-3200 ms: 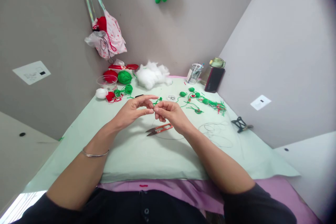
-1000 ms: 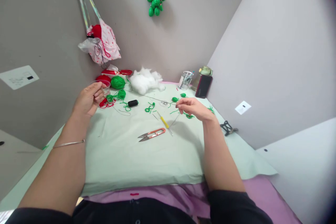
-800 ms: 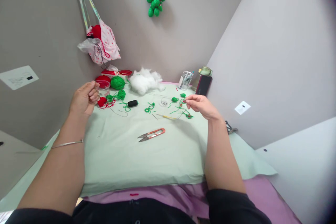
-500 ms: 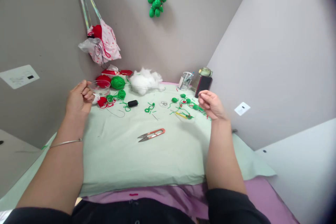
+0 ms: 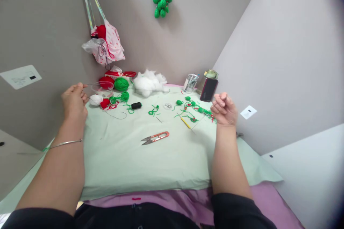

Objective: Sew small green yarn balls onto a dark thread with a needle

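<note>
A thin dark thread (image 5: 150, 89) stretches across the back of the table between my hands. My left hand (image 5: 75, 101) is closed on it, near the clear round tub. My right hand (image 5: 224, 109) is closed on the thread's other side, fingers pinched, beside the dark phone. Between my arms lie orange-handled snips (image 5: 156, 138), blades pointing left. A yellow crochet hook (image 5: 185, 122) rests near small green crocheted pieces (image 5: 200, 109). A black thread spool (image 5: 136, 105) lies left of a curled green piece (image 5: 154, 110).
White stuffing (image 5: 149, 83), a green yarn ball (image 5: 121, 84) and a clear cup (image 5: 190, 83) stand at the back. The phone (image 5: 209, 90) leans by a jar. A spotted bag (image 5: 114, 44) and green crocheted bundle (image 5: 162, 1) hang on the wall.
My left hand has moved slightly left and turned. My right hand has shifted right and turned its palm side more into view, uncovering more of the phone.
</note>
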Tool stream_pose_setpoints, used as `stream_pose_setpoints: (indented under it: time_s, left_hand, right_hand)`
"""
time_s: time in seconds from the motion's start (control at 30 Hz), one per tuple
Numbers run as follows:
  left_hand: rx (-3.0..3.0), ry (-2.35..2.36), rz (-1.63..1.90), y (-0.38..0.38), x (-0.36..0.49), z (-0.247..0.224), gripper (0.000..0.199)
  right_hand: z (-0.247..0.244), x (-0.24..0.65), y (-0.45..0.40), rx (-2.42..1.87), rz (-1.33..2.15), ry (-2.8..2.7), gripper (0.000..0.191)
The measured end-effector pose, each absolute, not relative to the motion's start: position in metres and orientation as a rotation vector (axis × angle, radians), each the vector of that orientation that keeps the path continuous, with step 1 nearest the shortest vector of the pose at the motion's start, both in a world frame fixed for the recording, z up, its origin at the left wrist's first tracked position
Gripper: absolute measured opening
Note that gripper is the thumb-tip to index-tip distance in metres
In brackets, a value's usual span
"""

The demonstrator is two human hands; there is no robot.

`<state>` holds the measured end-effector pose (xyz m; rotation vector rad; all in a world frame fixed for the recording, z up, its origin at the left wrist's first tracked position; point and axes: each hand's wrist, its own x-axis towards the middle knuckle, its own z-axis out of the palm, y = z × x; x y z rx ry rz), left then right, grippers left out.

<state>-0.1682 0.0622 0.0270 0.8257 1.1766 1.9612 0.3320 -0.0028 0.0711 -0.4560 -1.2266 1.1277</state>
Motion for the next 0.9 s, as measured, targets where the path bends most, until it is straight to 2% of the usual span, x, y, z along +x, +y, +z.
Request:
stream_pose_setpoints:
  time_s: [0.1,0.2,0.53,0.9]
  left_hand:
    - [1.064,1.711,1.97,0.063,-0.166,0.021,0.011]
    - [1.182,1.95,1.793,0.066,-0.168,0.014,0.012]
    - [1.174,2.093,1.644,0.073,-0.176,0.004,0.025]
    - [1.392,2.367,1.145,0.083,-0.187,-0.016,0.029]
  right_hand:
    - [0.073,0.328,-0.003,-0.493,1.137,-1.242,0.024]
    - [0.074,0.324,-0.004,-0.53,1.133,-1.274,0.024]
    - [0.075,0.329,0.005,-0.585,1.077,-1.189,0.018]
    - [0.075,0.329,0.004,-0.537,1.057,-1.156,0.015]
